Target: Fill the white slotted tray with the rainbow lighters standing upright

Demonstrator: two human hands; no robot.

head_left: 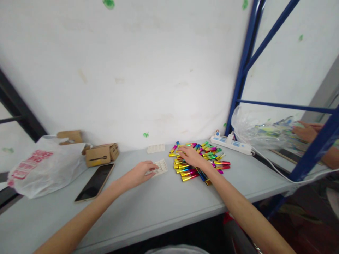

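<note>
A pale tray with rows of small bumps or wells [163, 167] lies flat on the table. My left hand [143, 173] is at its left end, thumb and curled fingers closed on that edge and partly covering it. To the right spreads a pile of shiny, multicoloured foil strips [189, 173], gold, red, blue, green and purple. Over the pile's upper left part is my right hand [190, 156], fingers slightly apart and bent down onto the strips. Its fingertips are too small to show any strip between them.
A second pale tray [156, 148] lies by the wall. Left are a phone [95, 182], a cardboard box [102, 155] and a white plastic bag [50, 165]. A power strip [231, 144] sits behind the pile. Beyond the blue frame [241, 77], another person's hands [307, 131] are near a clear bag.
</note>
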